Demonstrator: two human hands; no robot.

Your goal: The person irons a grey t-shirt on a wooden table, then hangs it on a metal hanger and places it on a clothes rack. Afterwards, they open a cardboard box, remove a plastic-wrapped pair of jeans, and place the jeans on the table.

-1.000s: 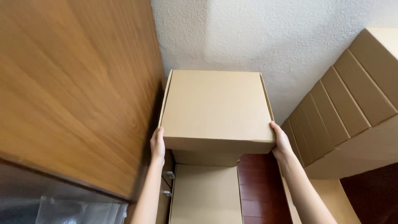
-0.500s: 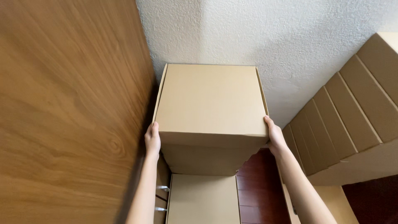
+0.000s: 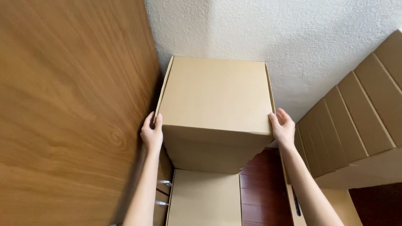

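Two bare hands held a plain brown cardboard box (image 3: 215, 98) between them, seen from above by the head camera. The left hand (image 3: 151, 134) pressed flat against the box's left side near its front top corner, fingers pointing up along the edge. The right hand (image 3: 284, 127) pressed the opposite side near the front right corner, fingers likewise spread against the cardboard. Neither hand curled around anything; the box was clamped between the two open palms.

The box was closed, its lid facing the camera, and sat high in the view, its far edge close to a white textured wall (image 3: 268, 37). Its left side stood just beside a tall wood-grain panel (image 3: 71, 109) that filled the left of the picture. Directly below the held box lay another cardboard box (image 3: 205, 199), on a dark red wooden floor (image 3: 261, 188). To the right, a leaning row of flat cardboard boxes (image 3: 356, 117) rested against the wall, well apart from the right hand.
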